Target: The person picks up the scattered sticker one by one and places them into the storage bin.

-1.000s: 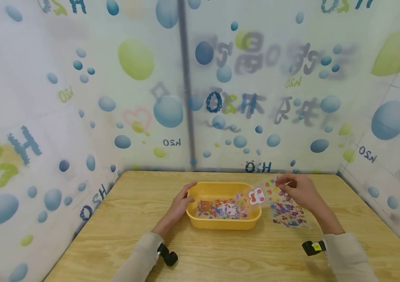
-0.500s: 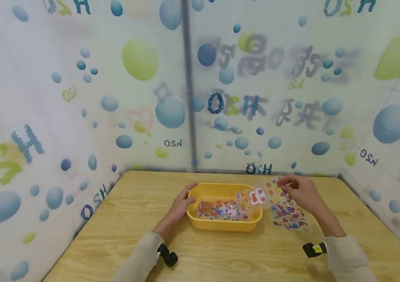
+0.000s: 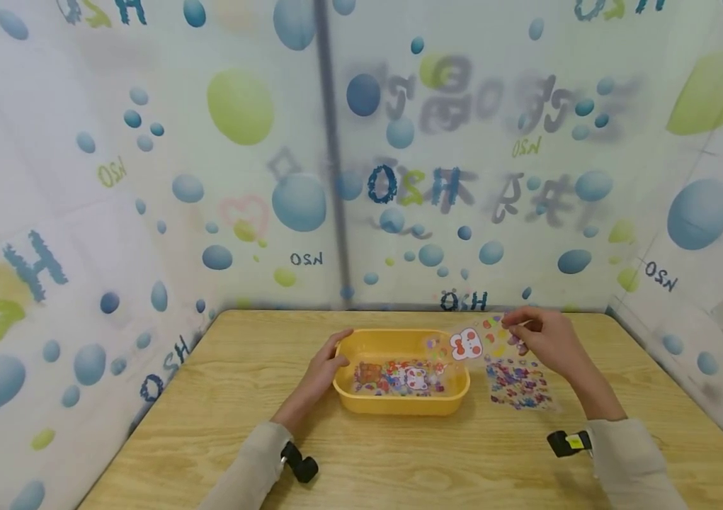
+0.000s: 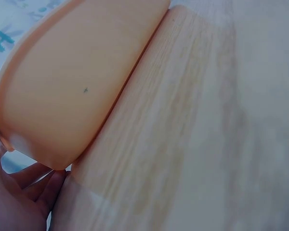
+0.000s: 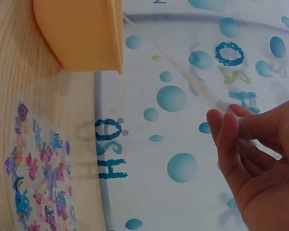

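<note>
Pinching a clear sticker sheet (image 3: pixel 467 344) between nearly closed right fingers (image 5: pixel 228 137) at two o'clock of the yellow tub (image 3: pixel 399 406), while gripping the tub's nine-o'clock end with partly curled left fingers (image 4: pixel 51 192).

The basin (image 3: pixel 399 406) stands on the surface (image 3: pixel 386 460), with the backdrop (image 3: pixel 240 212) behind and to both sides. Inside the basin lie sticker sheets (image 3: pixel 393 379). The left hand (image 3: pixel 324 363) is at the basin's left end, touching its rim. A loose sheet (image 3: pixel 467 343) reaches from the right hand (image 3: pixel 549 341) leftward over the basin's right end. Another sheet (image 3: pixel 520 384) lies flat on the surface, just right of the basin, nearer the person than the right hand.
</note>
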`<state>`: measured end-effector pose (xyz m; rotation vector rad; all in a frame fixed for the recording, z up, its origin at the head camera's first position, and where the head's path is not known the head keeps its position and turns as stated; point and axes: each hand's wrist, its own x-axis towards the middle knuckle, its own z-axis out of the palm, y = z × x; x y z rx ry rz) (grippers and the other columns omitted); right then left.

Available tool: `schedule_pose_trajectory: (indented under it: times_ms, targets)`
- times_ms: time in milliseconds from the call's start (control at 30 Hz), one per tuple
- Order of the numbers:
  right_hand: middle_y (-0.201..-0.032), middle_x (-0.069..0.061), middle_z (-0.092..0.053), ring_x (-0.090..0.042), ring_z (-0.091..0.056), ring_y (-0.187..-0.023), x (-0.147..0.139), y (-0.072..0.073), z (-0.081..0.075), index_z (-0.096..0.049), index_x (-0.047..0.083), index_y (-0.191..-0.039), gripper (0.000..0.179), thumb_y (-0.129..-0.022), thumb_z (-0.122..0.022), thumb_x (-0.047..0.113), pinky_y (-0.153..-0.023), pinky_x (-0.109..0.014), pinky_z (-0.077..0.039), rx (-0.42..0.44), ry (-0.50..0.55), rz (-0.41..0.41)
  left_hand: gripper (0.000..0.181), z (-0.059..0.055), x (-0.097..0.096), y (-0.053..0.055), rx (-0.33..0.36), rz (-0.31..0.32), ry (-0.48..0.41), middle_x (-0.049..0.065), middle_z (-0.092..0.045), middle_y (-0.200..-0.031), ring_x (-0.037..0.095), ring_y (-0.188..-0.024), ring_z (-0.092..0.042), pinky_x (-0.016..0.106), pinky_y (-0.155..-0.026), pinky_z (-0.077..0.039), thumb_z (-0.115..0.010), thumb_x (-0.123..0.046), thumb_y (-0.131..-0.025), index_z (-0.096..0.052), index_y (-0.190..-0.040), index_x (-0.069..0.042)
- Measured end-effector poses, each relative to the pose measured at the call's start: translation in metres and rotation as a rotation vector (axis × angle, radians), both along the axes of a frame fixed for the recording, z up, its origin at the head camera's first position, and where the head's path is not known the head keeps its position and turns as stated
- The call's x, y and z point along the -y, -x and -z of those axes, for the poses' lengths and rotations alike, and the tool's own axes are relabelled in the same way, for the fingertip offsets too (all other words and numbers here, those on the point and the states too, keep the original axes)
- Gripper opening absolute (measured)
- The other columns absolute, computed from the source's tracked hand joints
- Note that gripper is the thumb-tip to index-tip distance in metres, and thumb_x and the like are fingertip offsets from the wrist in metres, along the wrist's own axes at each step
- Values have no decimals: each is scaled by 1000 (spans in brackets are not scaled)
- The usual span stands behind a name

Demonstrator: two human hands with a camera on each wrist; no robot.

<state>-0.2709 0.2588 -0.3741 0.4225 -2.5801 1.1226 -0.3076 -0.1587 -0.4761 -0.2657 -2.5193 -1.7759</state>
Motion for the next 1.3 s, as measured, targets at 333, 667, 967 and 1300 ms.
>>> schedule_pose_trajectory:
  times_ms: [333, 667, 967, 1300]
  targets:
    - [-101, -22, -74, -8, -64, -64, -2, -4, -7, -74, -3, -111, 21, -102, -55, 2, -59, -25, -57, -12, 19, 5, 62, 0, -1, 0, 2, -10, -2, 8, -40, -166, 40, -155, -32, 58, -125, -27, -53, -9, -94, -50, -154, -24]
    - [-102, -23, -75, -9, -64, -65, 5, -4, -9, -74, -3, -114, 23, -102, -56, 3, -60, -25, -58, -12, 52, 2, 61, -2, -1, -2, -3, -8, 9, 10, -41, -165, 41, -153, -34, 59, -124, -28, -52, -8, -94, -49, -154, -21]
    - [-108, -26, -74, -14, -68, -70, 29, 4, -10, -73, -5, -119, 24, -103, -57, 4, -63, -23, -59, 76, 90, -68, 62, 1, 0, -1, 8, -4, 2, 10, -42, -164, 40, -151, -39, 58, -122, -33, -52, -8, -95, -49, -154, -22]
    - [-120, -28, -69, -22, -73, -80, 70, 27, 6, -71, -9, -119, 24, -101, -57, 0, -66, -27, -62, 256, 165, -150, 62, -1, -2, 1, 1, -6, -9, 9, -41, -165, 38, -153, -36, 57, -123, -30, -53, -8, -94, -50, -154, -23]
